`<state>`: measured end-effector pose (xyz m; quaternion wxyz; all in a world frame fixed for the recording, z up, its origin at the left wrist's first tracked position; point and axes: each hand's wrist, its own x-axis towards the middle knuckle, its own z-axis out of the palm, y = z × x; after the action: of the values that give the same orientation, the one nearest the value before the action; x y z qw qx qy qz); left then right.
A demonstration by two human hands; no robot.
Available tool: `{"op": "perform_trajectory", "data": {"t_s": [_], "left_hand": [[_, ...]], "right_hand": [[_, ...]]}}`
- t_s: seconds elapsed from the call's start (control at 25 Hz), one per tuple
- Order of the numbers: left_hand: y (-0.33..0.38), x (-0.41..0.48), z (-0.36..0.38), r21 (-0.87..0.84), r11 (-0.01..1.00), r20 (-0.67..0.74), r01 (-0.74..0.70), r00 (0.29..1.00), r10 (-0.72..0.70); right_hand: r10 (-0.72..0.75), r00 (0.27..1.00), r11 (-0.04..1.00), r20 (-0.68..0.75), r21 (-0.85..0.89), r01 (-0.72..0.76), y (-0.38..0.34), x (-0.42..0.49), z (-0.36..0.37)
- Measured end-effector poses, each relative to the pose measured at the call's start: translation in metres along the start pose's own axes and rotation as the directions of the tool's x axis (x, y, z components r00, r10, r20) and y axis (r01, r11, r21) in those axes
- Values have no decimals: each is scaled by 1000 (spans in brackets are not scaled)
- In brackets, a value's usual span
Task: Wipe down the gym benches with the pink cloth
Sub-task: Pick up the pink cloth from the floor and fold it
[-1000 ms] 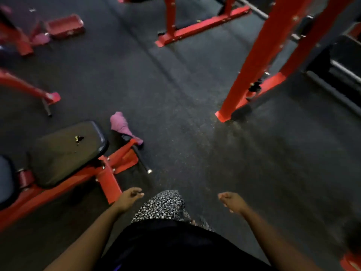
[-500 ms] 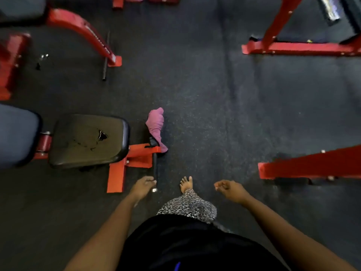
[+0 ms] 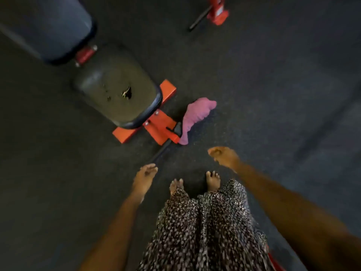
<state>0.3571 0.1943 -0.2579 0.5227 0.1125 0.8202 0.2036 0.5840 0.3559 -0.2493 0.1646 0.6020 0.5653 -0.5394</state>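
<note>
The pink cloth [image 3: 195,116] lies crumpled on the dark floor, against the red foot of a gym bench. The bench has a worn black seat pad [image 3: 117,90] with a small tear, and a darker back pad [image 3: 48,26] beyond it at the upper left. My left hand [image 3: 144,177] hangs empty with relaxed fingers, below and left of the cloth. My right hand [image 3: 223,156] is loosely curled and empty, just below and right of the cloth. Neither hand touches the cloth or the bench.
The red bench base [image 3: 158,122] has a black bar [image 3: 162,149] sticking out toward my left hand. Another red frame foot [image 3: 216,12] with a black bar stands at the top. My bare feet [image 3: 213,180] and patterned skirt are below.
I have stepped closer and the view has turned, so the bench and cloth now lie nearer and slanted. Both hands stay empty, with the right hand now closer to the cloth.
</note>
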Motion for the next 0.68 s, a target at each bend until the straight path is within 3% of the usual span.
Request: {"op": "perform_trajectory", "data": {"t_s": [0.12,0.28,0.36,0.48,0.52,0.6,0.68], "left_hand": [[-47,46,31,-89,986,-58,138,988,-143],[-96,135,83,-181,961,-41,208,975,-219],[-109,168,103,-210,954,-43,213,973,-227],[-132,208,128,-224,946,-19,234,970,-244],[-136,215,133,-217,947,-10,236,970,-244],[-134,219,137,-215,951,-21,220,973,-230],[-126,210,135,-219,953,-27,211,975,-222]], "right_hand": [[-43,992,997,121,-56,50,-14,107,16],[79,993,986,89,142,-91,-11,237,71],[210,972,925,100,301,-231,-11,281,94],[284,945,763,161,559,-325,-25,335,124],[336,936,751,100,571,-331,-26,349,132],[363,926,847,-107,452,-280,-20,359,140],[367,909,884,-197,377,-275,-5,339,137]]}}
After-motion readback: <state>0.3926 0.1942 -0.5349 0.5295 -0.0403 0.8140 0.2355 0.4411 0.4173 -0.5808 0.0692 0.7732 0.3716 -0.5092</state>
